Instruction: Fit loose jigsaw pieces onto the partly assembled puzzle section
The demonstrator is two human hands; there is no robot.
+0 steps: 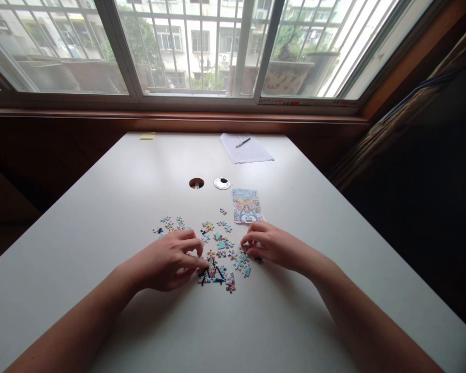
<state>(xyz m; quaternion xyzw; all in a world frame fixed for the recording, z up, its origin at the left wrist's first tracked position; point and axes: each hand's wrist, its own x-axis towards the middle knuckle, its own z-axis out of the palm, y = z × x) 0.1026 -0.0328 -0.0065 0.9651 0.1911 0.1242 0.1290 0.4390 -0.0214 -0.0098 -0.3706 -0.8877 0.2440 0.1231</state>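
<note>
My left hand [176, 258] lies over the left side of a joined jigsaw puzzle section [212, 274], fingers bent and apart, one digit resting on its upper left. This section shows dark blue lines on a colourful print. A small patterned clump of puzzle pieces [230, 282] is at its right corner. My right hand [270, 242] is bent down over pieces at the right of the pile, its fingertips closed around a small puzzle piece [245, 248] that they partly hide. Light blue pieces [241, 264] lie just below those fingertips. Loose pieces [221, 241] are scattered between both hands.
A printed puzzle picture sheet [247, 204] lies beyond my right hand. More pieces [171, 224] sit behind my left hand. Farther back are a round table hole [196, 183], a metallic disc [222, 183], paper [248, 153] with a pen [243, 142], and a yellow slip [147, 136].
</note>
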